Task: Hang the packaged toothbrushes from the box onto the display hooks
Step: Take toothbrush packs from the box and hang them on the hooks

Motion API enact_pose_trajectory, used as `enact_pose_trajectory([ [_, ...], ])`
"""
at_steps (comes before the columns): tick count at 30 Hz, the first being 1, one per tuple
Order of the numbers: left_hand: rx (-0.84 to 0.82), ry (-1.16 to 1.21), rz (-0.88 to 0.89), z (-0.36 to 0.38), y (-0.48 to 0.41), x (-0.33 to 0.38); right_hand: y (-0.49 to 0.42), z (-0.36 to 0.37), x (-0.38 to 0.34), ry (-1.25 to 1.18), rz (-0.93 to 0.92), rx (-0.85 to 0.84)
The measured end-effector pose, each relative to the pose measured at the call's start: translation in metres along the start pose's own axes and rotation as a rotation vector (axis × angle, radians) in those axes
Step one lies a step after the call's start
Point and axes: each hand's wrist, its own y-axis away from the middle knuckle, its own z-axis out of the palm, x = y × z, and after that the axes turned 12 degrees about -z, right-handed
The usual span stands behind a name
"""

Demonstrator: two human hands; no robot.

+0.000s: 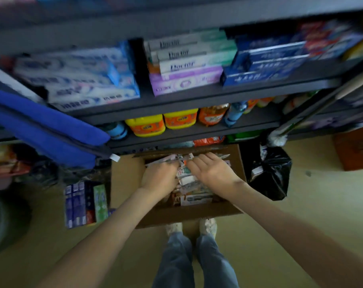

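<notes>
An open cardboard box [124, 183] stands on the floor in front of my feet, filled with several packaged toothbrushes [194, 194]. Both my hands are down inside it. My left hand [158, 173] curls its fingers round a bunch of toothbrush packs [172, 158] at the box's far side. My right hand [212, 169] lies palm down with straight fingers on top of the packs beside it. No display hooks are visible in this view.
Dark shelves [197, 96] rise behind the box, stocked with toothpaste cartons and yellow detergent jugs [147, 125]. A blue cloth [41, 129] hangs at the left. Toothpaste boxes [85, 204] lie on the floor left of the box, a black bag [269, 173] to its right.
</notes>
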Motion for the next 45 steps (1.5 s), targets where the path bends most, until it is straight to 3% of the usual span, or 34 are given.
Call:
enact_pose_trajectory([
  [2, 0.139, -0.121, 0.023, -0.033, 0.011, -0.006, -0.015, -0.030, 0.005, -0.031, 0.051, -0.030],
  [5, 0.290, -0.110, 0.084, -0.084, 0.029, -0.024, -0.027, -0.075, 0.019, -0.072, 0.185, 0.005],
  [7, 0.438, -0.088, 0.113, -0.106, 0.032, -0.042, -0.031, -0.102, 0.027, -0.119, 0.337, 0.100],
  [9, 0.466, -0.046, 0.066, -0.131, 0.040, -0.054, -0.036, -0.122, 0.030, -0.243, 0.566, 0.209],
  [13, 0.485, 0.192, -0.101, -0.158, 0.049, -0.066, -0.061, -0.148, 0.030, -0.660, 0.887, 0.298],
  [16, 0.457, 0.549, -0.054, -0.178, 0.058, -0.058, -0.091, -0.172, 0.025, -1.044, 0.986, 0.321],
  [19, 0.227, 0.850, -0.046, -0.196, 0.066, -0.043, -0.118, -0.191, 0.016, -1.339, 0.856, 0.414],
  [23, -0.028, 1.108, -0.011, -0.214, 0.076, -0.034, -0.136, -0.216, 0.017, -1.436, 0.814, 0.541],
  [26, -0.073, 1.275, -0.008, -0.229, 0.082, -0.029, -0.136, -0.233, 0.029, -1.425, 0.794, 0.587],
  [30, -0.015, 1.489, -0.039, -0.246, 0.081, -0.022, -0.127, -0.256, 0.050, -1.412, 0.735, 0.650],
  [33, -0.015, 1.621, -0.129, -0.257, 0.077, -0.016, -0.118, -0.270, 0.062, -1.239, 0.604, 0.750],
  [35, -0.103, 1.729, -0.157, -0.266, 0.078, -0.010, -0.109, -0.280, 0.069, -1.029, 0.453, 0.798],
  [39, -0.283, 1.868, -0.097, -0.285, 0.081, 0.004, -0.094, -0.276, 0.084, -0.386, 0.012, 0.686],
  [45, -0.304, 1.776, -0.024, -0.293, 0.085, 0.018, -0.084, -0.271, 0.097, -0.051, -0.248, 0.638],
])
